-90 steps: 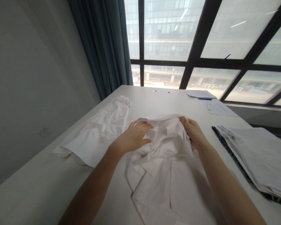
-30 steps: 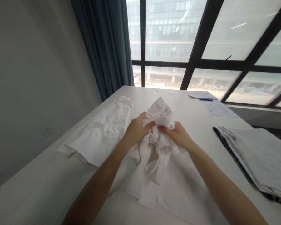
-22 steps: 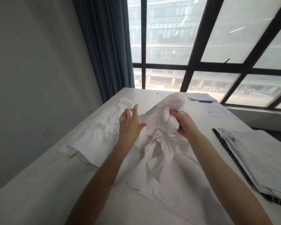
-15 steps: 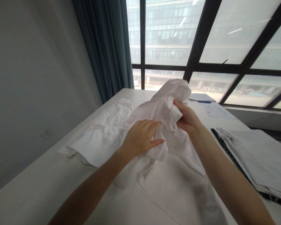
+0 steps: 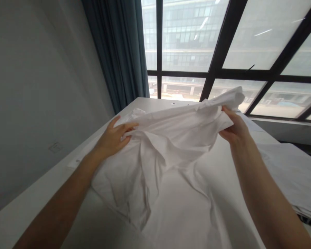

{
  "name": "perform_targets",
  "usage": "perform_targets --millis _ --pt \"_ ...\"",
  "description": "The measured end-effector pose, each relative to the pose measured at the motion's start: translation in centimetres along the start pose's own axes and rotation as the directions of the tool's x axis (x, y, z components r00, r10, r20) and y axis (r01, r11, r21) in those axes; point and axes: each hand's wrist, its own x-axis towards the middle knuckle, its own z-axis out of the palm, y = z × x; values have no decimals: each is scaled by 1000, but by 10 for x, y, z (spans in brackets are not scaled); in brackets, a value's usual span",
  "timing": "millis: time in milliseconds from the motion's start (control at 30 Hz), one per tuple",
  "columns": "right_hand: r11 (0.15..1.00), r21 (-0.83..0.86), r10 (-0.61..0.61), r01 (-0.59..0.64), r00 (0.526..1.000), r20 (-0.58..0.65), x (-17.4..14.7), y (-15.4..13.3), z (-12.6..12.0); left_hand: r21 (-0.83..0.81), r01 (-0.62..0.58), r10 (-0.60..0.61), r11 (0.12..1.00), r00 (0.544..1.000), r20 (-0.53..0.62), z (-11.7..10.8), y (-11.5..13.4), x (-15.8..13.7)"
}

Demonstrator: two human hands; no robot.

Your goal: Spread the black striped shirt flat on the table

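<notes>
Head view: white garment (image 5: 176, 135) between left fingers (image 5: 126, 127) and right fingers (image 5: 229, 112), upper folds in the grasp of both.

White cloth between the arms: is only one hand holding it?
No, the left hand and the right hand each grip the white cloth at opposite sides.

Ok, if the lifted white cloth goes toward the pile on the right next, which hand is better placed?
Probably the right hand: it grips the higher end of the white cloth and is nearer the pile. The left hand holds it on the opposite side.
</notes>
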Motion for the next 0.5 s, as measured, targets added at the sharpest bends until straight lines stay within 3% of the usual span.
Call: perform_targets --millis 67,133,200,300,367,433,500 --pt "999 20 38 -37 997 -68 2 12 -13 -121 75 -82 990 995 -53 -11 -17 4" --pt "995 -58 66 -76 985 -158 2 29 -23 -254 150 -169 956 984 -53 -9 -33 7" --pt "955 -270 48 -123 962 -267 1 47 -32 -319 267 -279 909 960 9 8 -46 7" --pt "824 -532 -30 -192 924 -380 -4 70 -44 -181 468 -451 865 883 128 43 -55 1" --pt "763 -611 -90 -211 901 -424 -11 81 -49 -106 499 -484 860 864 140 63 -47 -3" --pt "693 -693 -195 -199 873 -446 -20 87 -49 -75 485 -475 872 872 119 74 -25 -7" --pt "528 -839 -346 -130 870 -352 -33 92 -41 -47 438 -429 898 894 125 76 9 -11"
